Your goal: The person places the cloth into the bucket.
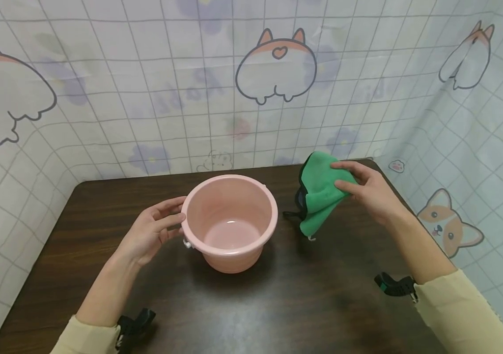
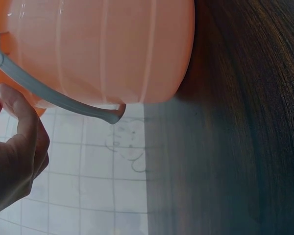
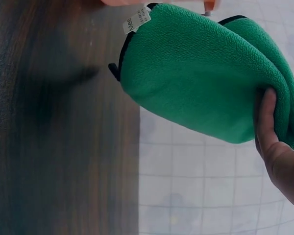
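A pink plastic bucket (image 1: 232,235) stands on the dark wooden table, its inside showing nothing but its bottom. At its left rim my left hand (image 1: 154,228) holds the edge between thumb and fingers. The bucket's grey handle (image 2: 63,100) hangs down its outside in the left wrist view. To the right, my right hand (image 1: 368,189) pinches a green cloth (image 1: 322,184) with dark edging, held up above the table. The cloth hangs folded, with a white tag (image 3: 136,19) and a small black loop (image 3: 114,71) at its edge.
The dark wooden table (image 1: 242,319) reaches back to a wall covering (image 1: 198,123) with a grid and cartoon dogs. The covering also runs along both sides. Black wrist mounts (image 1: 396,285) hang below the sleeves.
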The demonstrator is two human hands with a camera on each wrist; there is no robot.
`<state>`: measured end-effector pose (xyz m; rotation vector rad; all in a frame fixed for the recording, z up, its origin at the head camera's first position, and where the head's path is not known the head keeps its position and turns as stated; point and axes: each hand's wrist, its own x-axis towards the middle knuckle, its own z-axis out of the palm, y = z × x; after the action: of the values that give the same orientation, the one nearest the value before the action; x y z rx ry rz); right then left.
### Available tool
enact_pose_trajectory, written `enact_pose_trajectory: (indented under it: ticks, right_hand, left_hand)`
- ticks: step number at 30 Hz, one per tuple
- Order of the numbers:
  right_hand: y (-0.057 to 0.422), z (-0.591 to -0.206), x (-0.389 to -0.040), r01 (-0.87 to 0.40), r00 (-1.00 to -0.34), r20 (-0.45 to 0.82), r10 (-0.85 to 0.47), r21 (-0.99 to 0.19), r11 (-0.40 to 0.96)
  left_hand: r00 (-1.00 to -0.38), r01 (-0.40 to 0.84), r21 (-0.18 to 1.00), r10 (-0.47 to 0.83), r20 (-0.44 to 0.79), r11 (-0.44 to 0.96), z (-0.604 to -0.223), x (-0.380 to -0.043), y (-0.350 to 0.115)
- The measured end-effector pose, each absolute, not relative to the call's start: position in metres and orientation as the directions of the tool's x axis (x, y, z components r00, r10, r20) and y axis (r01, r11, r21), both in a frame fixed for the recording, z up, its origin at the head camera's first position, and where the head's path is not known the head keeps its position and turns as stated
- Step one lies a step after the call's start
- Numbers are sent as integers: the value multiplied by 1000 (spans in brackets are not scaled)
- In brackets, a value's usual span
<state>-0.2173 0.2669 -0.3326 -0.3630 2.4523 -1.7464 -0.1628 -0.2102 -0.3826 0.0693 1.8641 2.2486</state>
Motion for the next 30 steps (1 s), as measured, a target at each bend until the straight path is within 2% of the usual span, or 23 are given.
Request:
enact_pose_trajectory:
  ticks: [9,21,30]
  right_hand:
    - [261,-318,-219,-131,-967,74,-243,-965,229]
    - [248,-293,-218,-168,-959,104,-262,-958,234]
    - [235,-280,-220,-174,-935,151,-322,-984,44]
  left_hand:
    - [-976,-135,977,192,-102,-166,-381,-164,-209]
    - [-977,-141,974,183,-108,-177,-382,-166,-208]
    - [-974,-147,973,195,-111,-177,-382,-166,-208]
